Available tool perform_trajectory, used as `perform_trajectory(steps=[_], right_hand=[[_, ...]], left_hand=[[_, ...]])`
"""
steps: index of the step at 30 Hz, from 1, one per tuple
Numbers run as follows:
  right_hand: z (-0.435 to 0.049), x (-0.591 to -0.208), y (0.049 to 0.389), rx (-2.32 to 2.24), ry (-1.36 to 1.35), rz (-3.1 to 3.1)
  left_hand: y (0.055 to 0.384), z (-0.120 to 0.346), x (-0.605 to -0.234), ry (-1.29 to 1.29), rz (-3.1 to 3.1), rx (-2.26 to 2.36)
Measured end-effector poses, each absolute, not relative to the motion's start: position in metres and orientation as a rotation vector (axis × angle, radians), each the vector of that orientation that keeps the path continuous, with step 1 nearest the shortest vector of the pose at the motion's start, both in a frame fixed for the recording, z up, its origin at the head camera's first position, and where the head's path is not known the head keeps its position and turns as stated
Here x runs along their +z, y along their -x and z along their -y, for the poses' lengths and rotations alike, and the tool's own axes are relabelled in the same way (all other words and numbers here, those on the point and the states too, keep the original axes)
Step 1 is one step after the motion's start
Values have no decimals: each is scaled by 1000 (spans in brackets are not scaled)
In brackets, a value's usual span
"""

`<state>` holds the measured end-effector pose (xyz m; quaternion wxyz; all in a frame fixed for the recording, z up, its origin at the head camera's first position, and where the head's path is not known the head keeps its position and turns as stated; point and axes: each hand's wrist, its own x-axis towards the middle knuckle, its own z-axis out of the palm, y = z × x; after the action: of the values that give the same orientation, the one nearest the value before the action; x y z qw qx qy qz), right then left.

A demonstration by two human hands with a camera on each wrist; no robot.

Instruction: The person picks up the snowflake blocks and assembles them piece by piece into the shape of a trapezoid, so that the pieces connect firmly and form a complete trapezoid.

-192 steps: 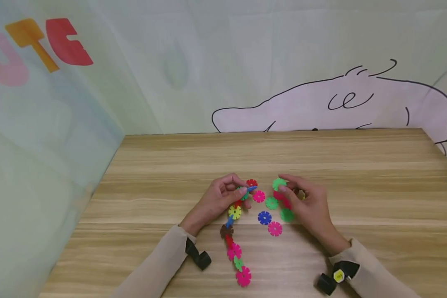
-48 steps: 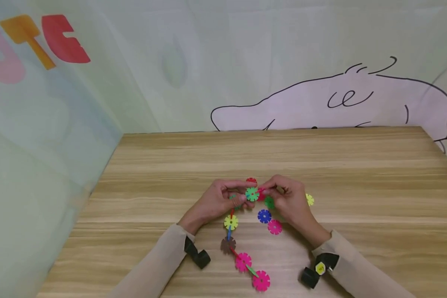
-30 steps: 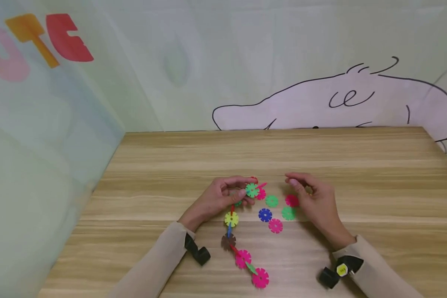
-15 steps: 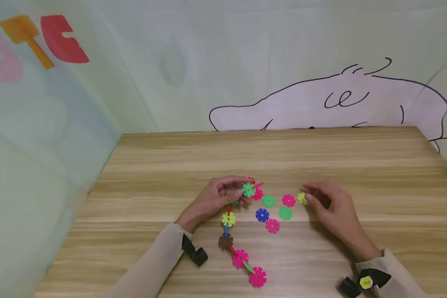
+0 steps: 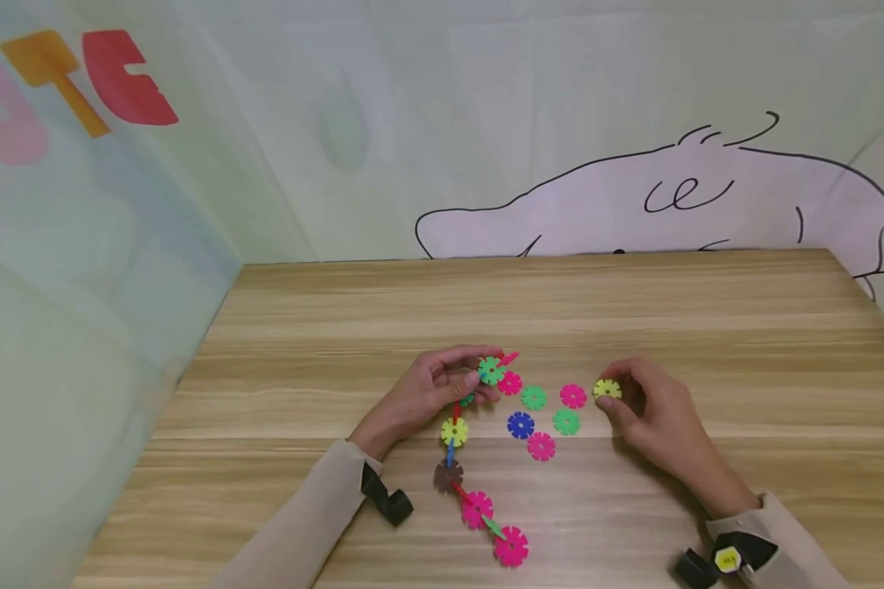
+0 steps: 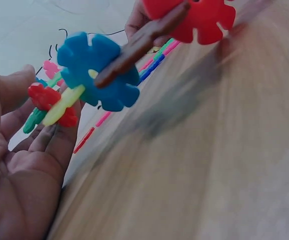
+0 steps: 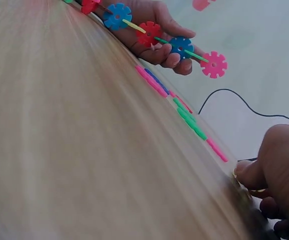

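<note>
Left hand, grip nearly closed, pinches multicoloured chain of notched plastic discs; right hand likewise, yellow notched plastic disc.
Yellow disc right of loose notched discs; contact with wood-grain counter unclear. Left hand part-hides chain; right wrist view crops its tail.

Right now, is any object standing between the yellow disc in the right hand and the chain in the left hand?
Nothing raised is visible between the yellow disc and the chain's pink end. Lower, a loose pink disc and a loose green disc lie flat on the table in that stretch.
</note>
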<state>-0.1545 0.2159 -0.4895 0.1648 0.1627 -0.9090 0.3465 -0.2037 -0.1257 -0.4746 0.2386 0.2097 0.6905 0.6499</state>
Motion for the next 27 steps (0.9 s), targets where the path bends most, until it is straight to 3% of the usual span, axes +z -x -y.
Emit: perform_trajectory(steps=[27], right_hand=[[-206, -480, 162, 1322, -125, 2405]], left_hand=[[202, 124, -473, -590, -1879, 1777]])
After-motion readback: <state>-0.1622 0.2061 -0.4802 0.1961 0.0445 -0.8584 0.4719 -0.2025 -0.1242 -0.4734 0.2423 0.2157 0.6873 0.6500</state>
